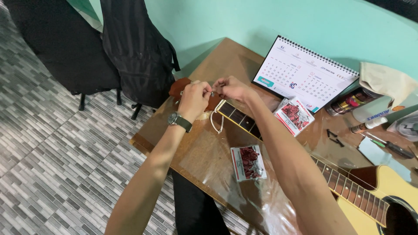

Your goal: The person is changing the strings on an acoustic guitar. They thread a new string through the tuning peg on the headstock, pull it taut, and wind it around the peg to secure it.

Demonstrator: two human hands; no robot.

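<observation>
Brown wood of the guitar headstock (179, 87) shows at about 11 o'clock on the counter (209, 161), with both of my hands gathered over it. My left hand (193, 99), a watch (179, 120) on its wrist, has its grip closed in a pinch at the headstock, on what I take to be a tuning peg or the string end, though the fingers hide the exact contact. My right hand (233, 88) is likewise pinched shut just beside it at 12 o'clock, apparently on the same thin string. A pale loop of string (216, 122) hangs slack below the nut, touching the counter, so I judge that this string is not yet wound tight. The guitar neck (239, 118) runs toward 4 o'clock to the yellow body (392, 191), where the soundhole shows at the frame edge; I cannot tell from here how many strings are already fitted. Two red-and-white string packets lie near the neck, one (248, 162) at 6 o'clock, one (295, 114) at 2 o'clock beside a desk calendar (305, 74). Small black pins (333, 137) and a screwdriver (389, 147) lie at 3 o'clock, suggesting fitting work remains.
</observation>
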